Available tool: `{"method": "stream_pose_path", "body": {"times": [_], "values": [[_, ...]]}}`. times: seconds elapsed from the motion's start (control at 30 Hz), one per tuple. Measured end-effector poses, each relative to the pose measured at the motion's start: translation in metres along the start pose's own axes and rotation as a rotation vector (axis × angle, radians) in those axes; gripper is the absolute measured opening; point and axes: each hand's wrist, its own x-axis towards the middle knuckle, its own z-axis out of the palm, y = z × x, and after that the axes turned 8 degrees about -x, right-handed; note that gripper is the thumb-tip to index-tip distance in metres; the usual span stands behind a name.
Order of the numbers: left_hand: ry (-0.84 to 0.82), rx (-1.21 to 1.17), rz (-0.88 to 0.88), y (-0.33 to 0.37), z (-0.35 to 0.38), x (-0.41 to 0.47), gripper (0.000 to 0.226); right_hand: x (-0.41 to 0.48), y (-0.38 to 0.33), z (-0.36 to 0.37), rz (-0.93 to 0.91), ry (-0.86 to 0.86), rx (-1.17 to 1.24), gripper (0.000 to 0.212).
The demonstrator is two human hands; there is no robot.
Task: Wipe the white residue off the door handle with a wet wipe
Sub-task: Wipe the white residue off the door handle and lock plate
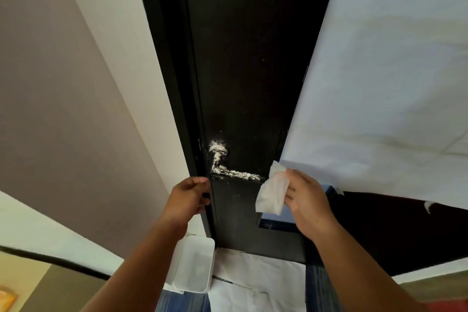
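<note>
**Wipe in hand, handle not yet touched**

- door (253, 58): dark, rigid and heavy, and I'd guess it swings on its hinges if pushed. The left hand (188, 196) has its fingers curled round the door's edge, just below and left of the handle. That's a good brace, so wiping pressure shouldn't move the leaf.
- door handle (235, 174): lever type, with a round rose on top, a short neck, and a bar running right. It looks like metal, stiff, and probably sprung, so it'll dip under downward load. Wipe along the bar or support it from underneath.
- wet wipe (272, 192): pinched between the thumb and fingertips of the right hand (307, 200), hanging loose just right of the bar's tip, not in contact. It's light, limp and likely slick. Bunch it into a pad over the fingertips; a dangling sheet won't scrub.
- white residue (217, 145): crusted on the rose, neck and bar top, with smears on the door around the rose. It looks dried, so expect several passes and refolding to a clean face.
</note>
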Motion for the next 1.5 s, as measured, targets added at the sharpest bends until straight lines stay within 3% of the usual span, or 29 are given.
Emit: {"method": "stream_pose_path", "body": {"times": [0.2, 0.4, 0.57, 0.8, 0.9, 1.03, 1.33, 1.5], "values": [[0.051, -0.065, 0.032, 0.007, 0.008, 0.003, 0.013, 0.003, 0.006, 0.02, -0.122, -0.157, -0.153, 0.028], [0.109, -0.058, 0.058, 0.011, 0.022, 0.01, 0.013, 0.017, 0.018, 0.03, -0.248, -0.135, -0.468, 0.033], [0.149, -0.057, 0.063, 0.01, 0.025, 0.011, 0.012, 0.027, 0.019, 0.032, -0.198, -0.118, -0.453, 0.021], [0.131, -0.042, 0.064, 0.014, 0.022, 0.011, 0.011, 0.017, 0.03, 0.026, -0.319, -0.025, -0.485, 0.023], [0.12, -0.031, 0.064, 0.016, 0.021, 0.01, 0.01, 0.024, 0.021, 0.033, -0.279, -0.071, -0.469, 0.017], [0.119, -0.027, 0.061, 0.017, 0.021, 0.011, 0.01, 0.035, 0.009, 0.045, -0.204, -0.103, -0.505, 0.024], [0.118, -0.028, 0.064, 0.016, 0.021, 0.011, 0.011, 0.027, 0.035, 0.026, -0.262, -0.061, -0.341, 0.022], [0.126, -0.022, 0.063, 0.017, 0.023, 0.009, 0.011, 0.039, 0.016, 0.041, -0.145, -0.135, -0.396, 0.019]]}}
